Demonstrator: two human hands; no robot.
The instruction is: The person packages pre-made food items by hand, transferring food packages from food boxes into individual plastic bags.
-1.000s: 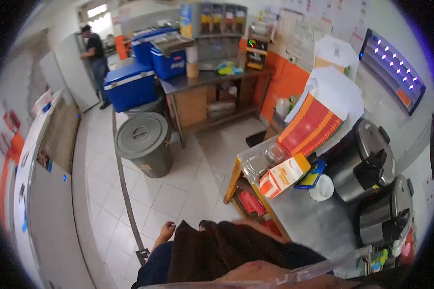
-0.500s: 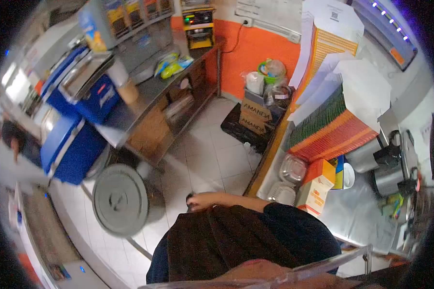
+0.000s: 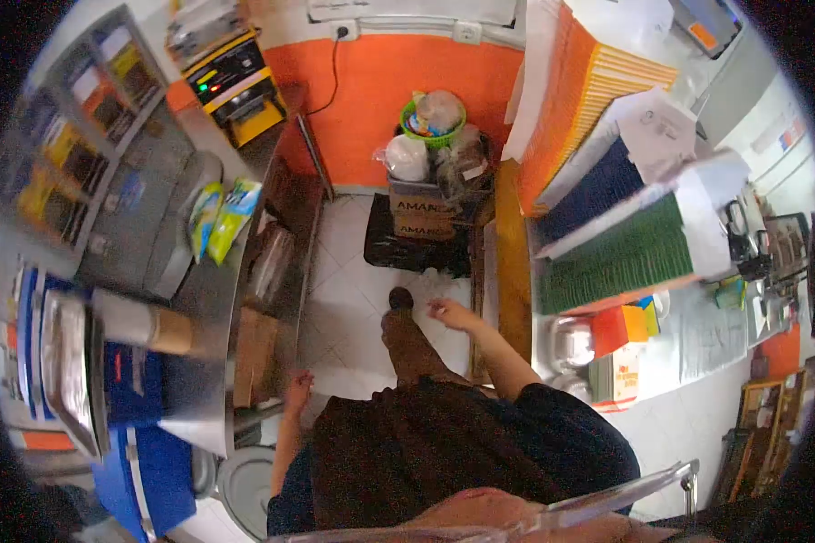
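Observation:
My right hand (image 3: 447, 314) is held out over the floor, near the right-hand counter. Its fingers are loosely bent and apart, with nothing visible in them. Low beside the left shelf unit hangs my left hand (image 3: 300, 389), slightly blurred, its fingers loosely spread and no object seen in it. Between the hands a leg and dark shoe (image 3: 401, 299) reach forward on the white tiles. Straight ahead, cardboard boxes marked AMANDA (image 3: 424, 217) stand on a black bag, below a green basket (image 3: 433, 127) and plastic-wrapped goods.
At the left are a metal work table (image 3: 217, 398) with snack bags (image 3: 224, 217), blue coolers (image 3: 145, 480) and a grey lidded bin (image 3: 247, 489). Tall stacks of folded boxes (image 3: 620, 249) and clear containers (image 3: 571, 342) line the right counter. An orange wall (image 3: 353, 118) closes the far end.
My view and body have turned left, toward the boxes at the orange wall. My right arm now reaches forward instead of across my body, and my left hand has come into view.

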